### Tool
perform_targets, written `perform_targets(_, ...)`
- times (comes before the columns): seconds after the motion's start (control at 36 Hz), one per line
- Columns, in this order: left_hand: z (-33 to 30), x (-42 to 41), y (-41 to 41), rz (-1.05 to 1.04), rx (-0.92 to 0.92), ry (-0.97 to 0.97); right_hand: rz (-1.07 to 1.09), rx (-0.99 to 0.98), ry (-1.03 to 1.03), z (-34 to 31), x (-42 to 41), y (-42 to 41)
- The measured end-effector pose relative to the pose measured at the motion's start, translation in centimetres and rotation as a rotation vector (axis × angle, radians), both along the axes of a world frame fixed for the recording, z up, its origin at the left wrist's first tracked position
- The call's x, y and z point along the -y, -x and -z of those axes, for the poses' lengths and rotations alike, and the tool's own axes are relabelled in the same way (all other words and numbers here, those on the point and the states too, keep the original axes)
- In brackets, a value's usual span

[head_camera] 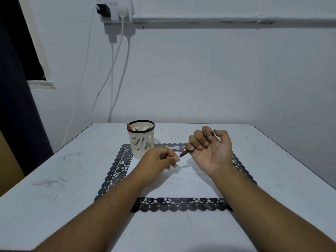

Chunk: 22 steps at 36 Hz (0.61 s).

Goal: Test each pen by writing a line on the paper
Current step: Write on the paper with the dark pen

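My two forearms come in from the bottom edge and meet over the paper (181,190), which lies on a black lace placemat (179,206) on the white table (54,206). My right hand (211,150) is turned palm up above the far right part of the sheet, its fingers curled round a dark pen (185,153); the barrel runs through my fist, one end showing at my thumb, the tip end poking out toward my left. My left hand (160,160) is just beside that tip, thumb and forefinger pinched together at it. Whether they grip a cap, the tip itself or nothing I cannot tell; it is too small to make out.

The paper already carries several faint rows of marks across its middle, so I judge some pens have been tried. A pen with a blue end (177,148) lies on the mat behind my hands, near the foot of the cream slotted pen holder (141,139), and I take it as one already done, though I cannot be sure. The holder has a few more pens standing inside, a red one (129,126) at its left rim. So the task looks partly done: the pen in my hand has yet to touch the sheet, and those in the holder remain.
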State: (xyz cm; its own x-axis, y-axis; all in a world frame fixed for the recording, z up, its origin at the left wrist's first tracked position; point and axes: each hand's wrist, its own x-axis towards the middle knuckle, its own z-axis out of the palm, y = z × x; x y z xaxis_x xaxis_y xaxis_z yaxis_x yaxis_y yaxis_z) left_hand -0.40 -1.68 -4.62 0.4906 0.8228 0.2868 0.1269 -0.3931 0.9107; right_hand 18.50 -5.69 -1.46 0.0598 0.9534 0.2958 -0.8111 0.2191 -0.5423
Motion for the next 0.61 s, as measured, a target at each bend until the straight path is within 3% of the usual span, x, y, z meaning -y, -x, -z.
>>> perform_targets(0.61,-0.1,0.12,0.01,0.028,0.037,0.031,-0.036,0.013,-0.021,-0.1,0.21,0.02)
